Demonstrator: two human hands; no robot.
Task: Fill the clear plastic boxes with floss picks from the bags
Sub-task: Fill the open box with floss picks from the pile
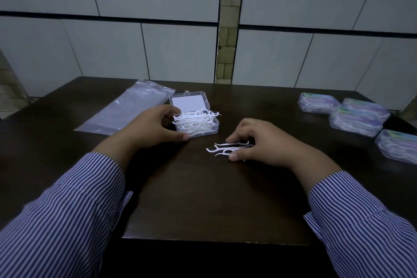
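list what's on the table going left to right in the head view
plastic bag → left hand → open clear box → loose floss picks → right hand → closed filled boxes

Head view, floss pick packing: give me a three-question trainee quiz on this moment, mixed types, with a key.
1. True or false: the open clear box by the left hand already holds floss picks.
2. Multiple choice: the right hand fingers are on
A. the plastic bag
B. loose floss picks on the table
C. a closed box
3. Fill in: the closed, filled boxes lie on the person's ____ side.

Key: 1 true; 2 B; 3 right.
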